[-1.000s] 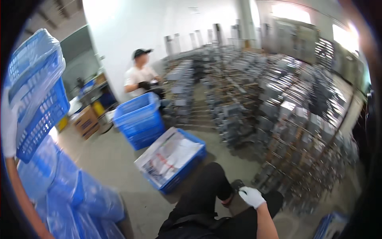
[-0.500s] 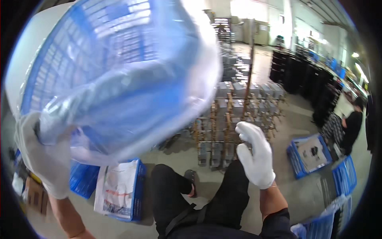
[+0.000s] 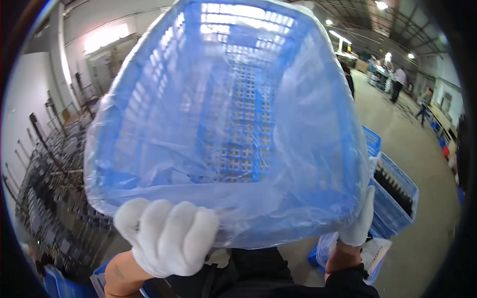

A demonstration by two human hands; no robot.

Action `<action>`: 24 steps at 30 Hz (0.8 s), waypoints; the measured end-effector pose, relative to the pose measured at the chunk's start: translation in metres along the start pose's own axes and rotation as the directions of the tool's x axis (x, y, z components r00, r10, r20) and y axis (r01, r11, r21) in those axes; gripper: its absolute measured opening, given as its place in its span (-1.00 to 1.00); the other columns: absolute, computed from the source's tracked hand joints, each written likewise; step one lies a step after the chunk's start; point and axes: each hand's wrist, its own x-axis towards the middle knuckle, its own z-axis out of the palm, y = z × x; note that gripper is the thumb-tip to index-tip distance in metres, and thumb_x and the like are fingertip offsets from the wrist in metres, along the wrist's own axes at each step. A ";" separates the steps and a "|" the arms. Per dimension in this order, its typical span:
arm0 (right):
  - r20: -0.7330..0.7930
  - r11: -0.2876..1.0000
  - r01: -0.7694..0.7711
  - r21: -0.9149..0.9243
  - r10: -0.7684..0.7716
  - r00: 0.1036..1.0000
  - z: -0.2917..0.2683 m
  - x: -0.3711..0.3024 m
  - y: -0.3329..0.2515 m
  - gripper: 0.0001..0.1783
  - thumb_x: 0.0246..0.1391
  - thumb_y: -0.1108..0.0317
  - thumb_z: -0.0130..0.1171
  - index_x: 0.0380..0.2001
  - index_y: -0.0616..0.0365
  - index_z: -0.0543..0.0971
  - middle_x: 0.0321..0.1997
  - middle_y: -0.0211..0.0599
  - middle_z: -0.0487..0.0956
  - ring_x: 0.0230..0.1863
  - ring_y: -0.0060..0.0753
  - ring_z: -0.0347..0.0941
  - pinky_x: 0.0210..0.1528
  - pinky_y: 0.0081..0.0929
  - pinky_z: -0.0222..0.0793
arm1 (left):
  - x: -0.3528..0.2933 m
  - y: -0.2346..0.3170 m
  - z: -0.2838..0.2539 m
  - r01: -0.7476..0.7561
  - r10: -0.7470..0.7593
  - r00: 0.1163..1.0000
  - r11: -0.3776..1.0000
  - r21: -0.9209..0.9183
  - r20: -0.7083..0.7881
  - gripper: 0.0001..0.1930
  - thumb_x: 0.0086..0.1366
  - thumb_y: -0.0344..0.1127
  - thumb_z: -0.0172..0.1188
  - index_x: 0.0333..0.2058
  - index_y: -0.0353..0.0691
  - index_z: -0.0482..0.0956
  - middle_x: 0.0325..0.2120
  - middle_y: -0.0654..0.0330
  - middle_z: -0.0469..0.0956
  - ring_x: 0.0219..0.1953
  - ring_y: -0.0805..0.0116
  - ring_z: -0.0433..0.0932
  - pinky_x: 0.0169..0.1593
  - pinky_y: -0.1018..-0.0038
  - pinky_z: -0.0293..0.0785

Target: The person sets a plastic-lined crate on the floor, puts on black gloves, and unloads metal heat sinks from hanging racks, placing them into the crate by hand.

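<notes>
Two hands, head view: both wear white knit gloves and meet the near side of one large piece, spaced apart, probably so that its weight is shared and it does not swing.
Left hand: the white-gloved left hand (image 3: 169,236) is closed, fingers curled round the near rim left of its middle, apparently pressing film and rim together so the covering cannot slip.
Right hand: the white-gloved right hand (image 3: 360,218) lies against the near right corner, likely steadying that side; its fingers are mostly hidden, so I cannot tell whether they grip.
Basket: the large blue slotted plastic basket (image 3: 297,39) is held up in front of the body, between and beyond the hands, tilted so its open mouth faces the wearer, which lays the inside open to view.
Liner: the clear, wrinkled plastic bag (image 3: 258,201) lines the basket and wraps over its rim, a fold that seems meant to hold the bag spread against the walls.
Racks: dense metal racks of grey flat parts (image 3: 44,213) stand left of the left hand, well apart from it.
Crate: a long blue plastic crate (image 3: 390,226) with a row of black pieces sits beyond the right hand, to its right, the row perhaps keeping the pieces orderly.
</notes>
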 end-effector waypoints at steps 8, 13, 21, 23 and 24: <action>-0.491 0.951 -0.078 -0.298 -0.083 0.867 -0.003 -0.027 -0.092 -0.29 0.46 -0.04 -0.25 0.38 0.37 0.19 0.41 -0.03 0.29 0.38 -0.27 0.23 0.40 -0.32 0.10 | 0.023 -0.010 0.033 -0.040 0.018 0.998 0.926 -0.375 -0.062 -0.80 -0.18 -0.33 0.17 -0.48 -0.03 0.41 -0.59 0.40 0.23 -0.51 0.45 0.25 -0.30 0.43 0.11; -0.333 0.664 -0.315 -0.678 0.104 0.937 0.026 -0.007 -0.136 -0.30 0.33 0.15 0.06 0.35 0.44 0.22 0.30 0.03 0.42 0.31 -0.31 0.33 0.36 -0.40 0.15 | 0.021 -0.003 0.064 -0.027 0.073 0.996 0.800 -0.599 0.053 -0.83 -0.12 -0.31 0.18 -0.48 -0.02 0.41 -0.59 0.37 0.16 -0.51 0.43 0.25 -0.33 0.45 0.13; -0.332 0.474 -0.603 -0.642 0.537 0.775 -0.069 0.008 -0.009 -0.61 -0.02 0.46 0.23 -0.06 0.31 0.51 -0.14 -0.09 0.63 -0.11 -0.28 0.55 0.00 -0.36 0.43 | -0.015 0.070 0.108 0.067 0.161 0.962 0.643 -0.763 0.220 -0.85 0.00 -0.33 0.18 -0.43 -0.03 0.40 -0.56 0.36 0.21 -0.44 0.40 0.29 -0.24 0.38 0.18; -0.310 0.468 -0.542 -0.698 0.485 0.818 -0.076 0.026 0.048 -0.60 -0.06 0.45 0.22 -0.08 0.28 0.54 -0.17 -0.02 0.64 -0.11 -0.12 0.58 -0.01 -0.30 0.45 | -0.040 0.100 0.140 0.114 0.111 0.959 0.693 -0.712 0.262 -0.88 0.06 -0.31 0.16 -0.45 -0.02 0.38 -0.56 0.34 0.22 -0.45 0.38 0.30 -0.25 0.37 0.18; -0.290 0.469 -0.526 -0.710 0.485 0.825 -0.083 0.021 0.080 -0.58 -0.07 0.43 0.23 -0.07 0.28 0.54 -0.15 0.03 0.64 -0.07 -0.02 0.58 0.01 -0.26 0.44 | -0.058 0.108 0.148 0.162 0.139 0.927 0.688 -0.707 0.347 -0.90 0.12 -0.29 0.15 -0.44 -0.02 0.39 -0.57 0.34 0.26 -0.44 0.37 0.33 -0.24 0.35 0.20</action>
